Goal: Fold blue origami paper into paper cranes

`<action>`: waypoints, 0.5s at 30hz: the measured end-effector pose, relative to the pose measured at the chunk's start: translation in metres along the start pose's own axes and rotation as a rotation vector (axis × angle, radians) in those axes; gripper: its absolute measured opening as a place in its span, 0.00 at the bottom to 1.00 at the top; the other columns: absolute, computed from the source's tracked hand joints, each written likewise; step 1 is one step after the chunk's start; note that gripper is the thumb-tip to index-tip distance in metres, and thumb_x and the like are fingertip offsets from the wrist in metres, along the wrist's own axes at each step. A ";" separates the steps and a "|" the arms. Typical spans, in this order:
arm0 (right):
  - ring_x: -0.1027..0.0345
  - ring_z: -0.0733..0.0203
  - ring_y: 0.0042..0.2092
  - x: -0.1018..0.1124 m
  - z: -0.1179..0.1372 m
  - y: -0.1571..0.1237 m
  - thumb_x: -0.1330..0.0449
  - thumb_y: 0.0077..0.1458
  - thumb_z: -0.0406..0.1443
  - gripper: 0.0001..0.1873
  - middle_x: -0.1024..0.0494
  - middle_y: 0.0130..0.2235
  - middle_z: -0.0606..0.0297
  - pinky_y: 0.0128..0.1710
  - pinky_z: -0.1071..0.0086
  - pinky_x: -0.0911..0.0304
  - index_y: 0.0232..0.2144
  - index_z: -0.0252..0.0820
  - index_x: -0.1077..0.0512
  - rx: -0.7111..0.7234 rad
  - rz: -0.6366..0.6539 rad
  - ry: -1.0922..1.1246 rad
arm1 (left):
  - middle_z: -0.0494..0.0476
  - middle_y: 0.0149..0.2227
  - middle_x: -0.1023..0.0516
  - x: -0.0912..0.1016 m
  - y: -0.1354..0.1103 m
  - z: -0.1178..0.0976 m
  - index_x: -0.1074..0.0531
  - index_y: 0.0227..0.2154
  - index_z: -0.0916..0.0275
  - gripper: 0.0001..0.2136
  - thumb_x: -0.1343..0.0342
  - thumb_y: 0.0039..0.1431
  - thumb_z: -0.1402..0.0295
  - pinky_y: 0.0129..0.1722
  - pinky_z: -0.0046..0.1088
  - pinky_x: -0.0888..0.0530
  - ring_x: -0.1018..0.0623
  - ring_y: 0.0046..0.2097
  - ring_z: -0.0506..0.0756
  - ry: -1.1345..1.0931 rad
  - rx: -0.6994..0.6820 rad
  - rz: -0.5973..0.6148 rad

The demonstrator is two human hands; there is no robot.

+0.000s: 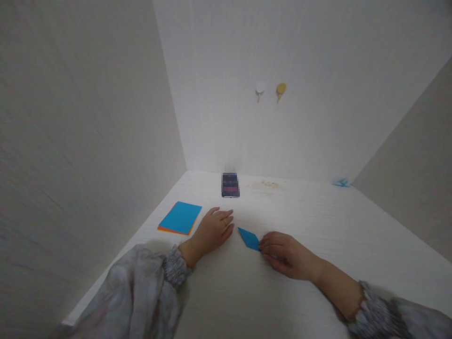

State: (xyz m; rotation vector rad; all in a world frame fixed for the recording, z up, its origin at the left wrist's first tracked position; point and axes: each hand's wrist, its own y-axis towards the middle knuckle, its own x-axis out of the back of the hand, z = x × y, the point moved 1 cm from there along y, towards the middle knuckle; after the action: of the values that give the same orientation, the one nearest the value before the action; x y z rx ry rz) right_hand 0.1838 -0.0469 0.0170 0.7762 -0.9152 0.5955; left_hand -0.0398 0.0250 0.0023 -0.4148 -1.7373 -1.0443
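A small blue folded paper piece (pixel 249 238), pointed at its far end, lies on the white table (pixel 318 221). My right hand (pixel 284 254) pinches its near corner with the fingertips. My left hand (pixel 213 229) rests flat on the table just left of the folded piece, fingers together and holding nothing; a ring shows on one finger. A stack of square paper sheets (pixel 180 218), blue on top with orange beneath, lies to the left of my left hand.
A phone (pixel 230 184) lies near the back wall. A small blue folded paper figure (pixel 341 182) sits at the far right corner. Two hooks, white (pixel 260 89) and yellow (pixel 281 89), hang on the wall. Walls close in left and right.
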 end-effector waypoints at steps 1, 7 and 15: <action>0.35 0.60 0.42 0.001 0.000 0.000 0.51 0.54 0.30 0.10 0.27 0.35 0.57 0.44 0.63 0.39 0.35 0.37 0.31 0.002 -0.001 0.002 | 0.60 0.50 0.32 0.000 0.000 -0.002 0.34 0.46 0.63 0.14 0.57 0.59 0.68 0.53 0.40 0.41 0.32 0.50 0.54 -0.027 -0.031 0.023; 0.35 0.60 0.42 0.003 0.002 0.003 0.51 0.55 0.31 0.10 0.26 0.36 0.57 0.45 0.64 0.39 0.36 0.37 0.31 0.004 0.003 -0.024 | 0.56 0.52 0.34 0.003 0.001 -0.018 0.37 0.49 0.60 0.15 0.58 0.60 0.67 0.54 0.32 0.42 0.34 0.52 0.51 -0.227 -0.269 0.261; 0.33 0.60 0.40 0.004 -0.008 -0.001 0.51 0.55 0.33 0.11 0.25 0.34 0.58 0.43 0.63 0.39 0.35 0.40 0.29 0.019 0.006 -0.125 | 0.52 0.50 0.32 0.004 0.000 -0.004 0.35 0.46 0.55 0.13 0.57 0.60 0.68 0.57 0.40 0.56 0.35 0.53 0.51 -0.292 -0.240 0.361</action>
State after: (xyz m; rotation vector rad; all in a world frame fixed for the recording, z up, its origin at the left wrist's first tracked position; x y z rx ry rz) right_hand 0.1898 -0.0407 0.0169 0.8349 -1.0277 0.5666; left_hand -0.0391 0.0212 0.0062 -1.0366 -1.7062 -0.9622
